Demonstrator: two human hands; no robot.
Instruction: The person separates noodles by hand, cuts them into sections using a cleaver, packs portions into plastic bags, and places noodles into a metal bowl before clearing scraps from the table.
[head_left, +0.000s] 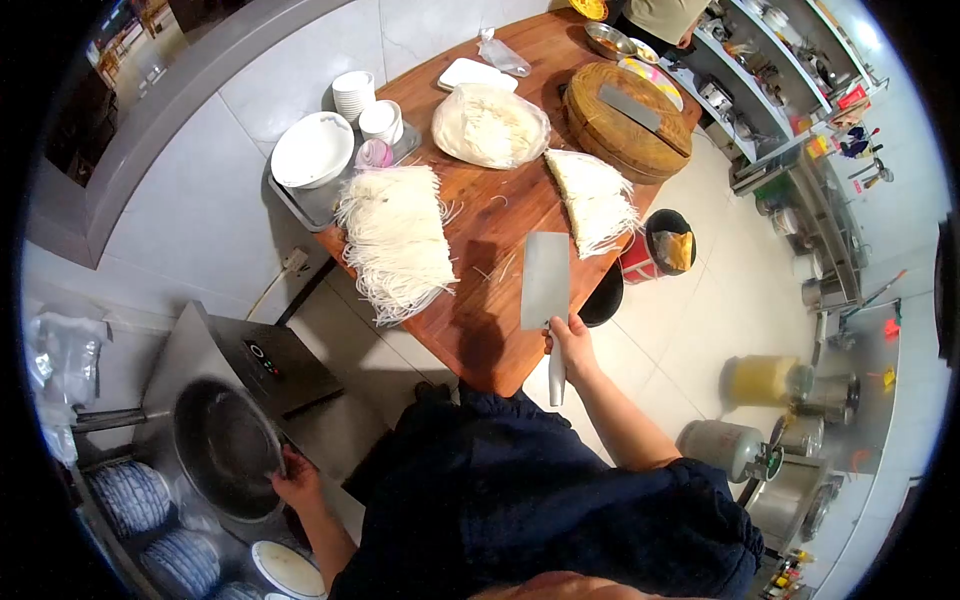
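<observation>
My right hand (572, 350) is closed round the handle of a cleaver (545, 280), its broad blade above the wooden table (480, 345). Down on the left, my left hand (298, 480) grips the rim of a dark round basin (225, 450). White noodles (398, 240) lie in a flat bundle over the table's left edge. A second noodle bundle (592, 200) rests at the right edge. Between them, farther back, a plastic bag of noodles (490, 125) sits on the wood. A few loose strands are scattered near the blade.
A thick round chopping board (625, 125) carries another cleaver (630, 105). White bowls (312, 150) and stacked cups stand on a metal tray at the back left. Patterned bowls (130, 495) are stacked below the basin. A red bin (640, 260) and gas cylinder (718, 450) stand on the floor.
</observation>
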